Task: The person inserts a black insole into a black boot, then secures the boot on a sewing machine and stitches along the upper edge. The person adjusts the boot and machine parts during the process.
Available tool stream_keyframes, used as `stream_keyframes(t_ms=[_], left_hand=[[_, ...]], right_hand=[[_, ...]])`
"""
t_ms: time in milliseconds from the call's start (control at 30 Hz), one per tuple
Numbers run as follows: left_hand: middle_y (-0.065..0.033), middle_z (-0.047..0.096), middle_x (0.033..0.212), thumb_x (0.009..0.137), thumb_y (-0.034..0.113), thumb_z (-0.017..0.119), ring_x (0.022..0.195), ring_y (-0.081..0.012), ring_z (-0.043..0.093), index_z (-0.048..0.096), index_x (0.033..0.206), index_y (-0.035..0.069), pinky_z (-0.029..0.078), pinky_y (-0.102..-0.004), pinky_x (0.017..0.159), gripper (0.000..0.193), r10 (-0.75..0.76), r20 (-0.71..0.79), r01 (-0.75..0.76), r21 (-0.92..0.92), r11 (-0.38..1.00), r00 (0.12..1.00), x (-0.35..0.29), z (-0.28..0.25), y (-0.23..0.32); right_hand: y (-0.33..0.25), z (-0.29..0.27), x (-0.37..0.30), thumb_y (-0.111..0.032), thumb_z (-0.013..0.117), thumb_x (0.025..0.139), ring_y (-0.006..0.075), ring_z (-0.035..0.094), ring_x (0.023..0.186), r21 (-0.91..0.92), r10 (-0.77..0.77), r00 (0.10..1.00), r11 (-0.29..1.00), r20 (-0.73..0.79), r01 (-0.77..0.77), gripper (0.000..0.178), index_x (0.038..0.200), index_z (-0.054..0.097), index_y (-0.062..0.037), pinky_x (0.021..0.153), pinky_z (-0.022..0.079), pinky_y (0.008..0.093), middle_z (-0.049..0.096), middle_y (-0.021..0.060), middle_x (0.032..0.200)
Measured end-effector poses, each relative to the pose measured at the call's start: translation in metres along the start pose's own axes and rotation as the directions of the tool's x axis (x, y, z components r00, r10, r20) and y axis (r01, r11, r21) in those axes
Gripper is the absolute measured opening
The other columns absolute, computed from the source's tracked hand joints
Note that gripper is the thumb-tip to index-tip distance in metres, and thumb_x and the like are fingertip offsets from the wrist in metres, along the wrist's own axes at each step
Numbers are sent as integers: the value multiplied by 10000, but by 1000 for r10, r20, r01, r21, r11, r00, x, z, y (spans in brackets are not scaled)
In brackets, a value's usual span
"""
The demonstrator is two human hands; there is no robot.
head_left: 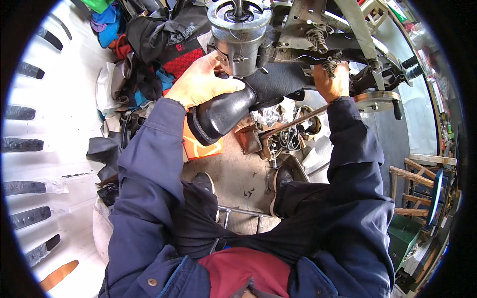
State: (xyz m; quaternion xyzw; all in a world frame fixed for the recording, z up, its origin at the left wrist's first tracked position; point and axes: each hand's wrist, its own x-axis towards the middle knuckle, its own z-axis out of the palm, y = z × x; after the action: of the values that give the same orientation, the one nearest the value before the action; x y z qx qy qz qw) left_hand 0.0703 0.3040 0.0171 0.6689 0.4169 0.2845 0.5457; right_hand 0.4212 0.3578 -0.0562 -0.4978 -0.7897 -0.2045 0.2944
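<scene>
- We see the left hand (201,82) laid over the upper part of a black leather boot (223,111); its fingers curl around the boot, the thumb stretched along the leather towards the right.
- The black leather boot sits tilted in the upper middle of the view, its ribbed dark sole edge turned down and to the left, its other end slipped onto the dark horizontal arm of a grey metal sewing machine (278,30).
- The round grey head of that machine (238,30) hangs directly above the boot, touching or just short of it; we cannot tell which.
- We see the right hand (332,79) raised to the machine's frame beside two coiled metal springs (318,39); its fingers are closed around a part of the mechanism, though we cannot tell which part.
- A flat round metal handwheel with a black knob (380,102) stands just right of the right hand.
- A thin brown rod (293,124) slants below the machine arm, from the right wrist down to the left.
- An orange box (198,144) lies under the boot's sole, on the floor.
- Both forearms wear dark blue sleeves (149,164).
- A heap of dark shoes and cloth pieces (144,54) fills the upper left, near the left hand.
- A wooden chair frame (410,184) stands at the right edge, well apart from both hands.
</scene>
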Motion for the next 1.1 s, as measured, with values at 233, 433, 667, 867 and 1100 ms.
stream_keyframes(t_ms=[233,433,667,867,1100], left_hand=[[-71,697,1105,785,79,807,1012,-164,627,612,1287,66,489,-359,966,539,17,-8,-17,-26,1000,1000,0,2,-1],[-74,716,1069,786,158,811,985,-169,642,667,1216,52,486,-341,945,465,61,-34,-60,38,997,998,0,2,-2],[-90,720,1034,787,199,820,893,-155,659,690,1167,17,529,-317,837,441,87,-39,-85,49,995,995,0,1,-5],[-83,677,1198,775,87,806,1106,-187,595,526,1366,67,424,-366,1052,654,-20,3,20,-9,1000,1000,0,1,1],[-87,693,1133,759,94,830,1049,-191,624,597,1280,55,461,-366,1007,572,-19,-4,19,22,1000,1000,1,-1,0]], right_hand=[[-8,-23,7,-113,607,825,378,596,544,315,254,965,923,-71,-220,259,605,597,22,540,457,444,550,228,565],[-29,-44,11,-182,595,970,113,579,535,785,647,749,387,143,-484,349,683,646,9,511,445,272,632,46,601],[-23,-135,-27,-179,693,948,85,644,786,472,456,858,718,236,-512,181,1019,709,-12,731,537,245,701,40,852],[42,-204,-57,-257,723,930,154,681,875,-42,519,842,847,-148,-529,227,1029,725,-54,726,543,288,715,98,955],[93,-194,-66,-435,534,1010,400,668,875,-273,732,624,681,275,-679,425,989,633,-22,735,500,469,680,240,920]])
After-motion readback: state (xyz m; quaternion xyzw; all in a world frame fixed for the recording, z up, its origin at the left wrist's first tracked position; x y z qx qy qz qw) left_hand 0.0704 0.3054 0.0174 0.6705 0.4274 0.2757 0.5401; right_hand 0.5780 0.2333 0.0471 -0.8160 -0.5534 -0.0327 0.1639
